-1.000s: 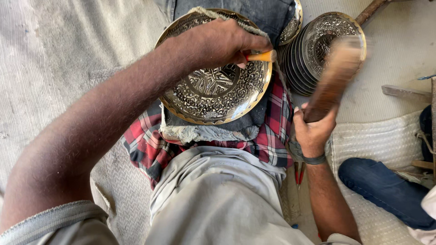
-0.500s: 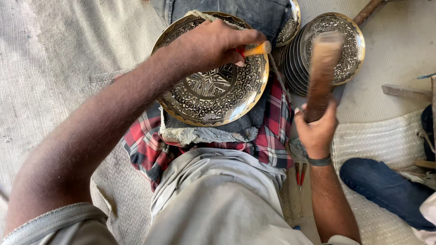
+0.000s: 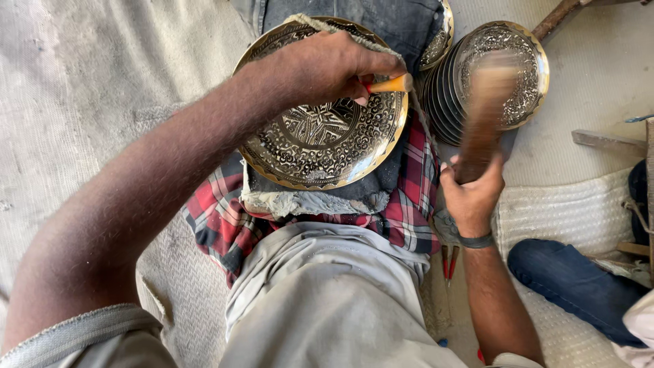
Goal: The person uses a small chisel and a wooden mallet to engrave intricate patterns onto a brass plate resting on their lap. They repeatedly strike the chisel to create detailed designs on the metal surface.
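An engraved brass plate (image 3: 320, 146) rests on a dark pad over a red plaid cloth (image 3: 409, 211) on my lap. My left hand (image 3: 327, 65) lies across the plate's upper rim, pinching a small orange-handled chisel (image 3: 392, 84) against the metal. My right hand (image 3: 470, 194) grips a wooden mallet (image 3: 485, 112) raised upright to the right of the plate; the mallet is blurred by motion.
A stack of engraved plates (image 3: 501, 75) stands at the upper right, beside another plate's rim (image 3: 439, 41). Red-handled tools (image 3: 448, 262) lie by my right wrist. Another person's blue-trousered leg (image 3: 572, 286) rests on a white woven mat (image 3: 572, 211). Wooden pieces (image 3: 606, 142) lie at the right edge.
The mallet has swung from tilted right toward upright and slightly left. My left hand and the chisel have stayed on the plate.
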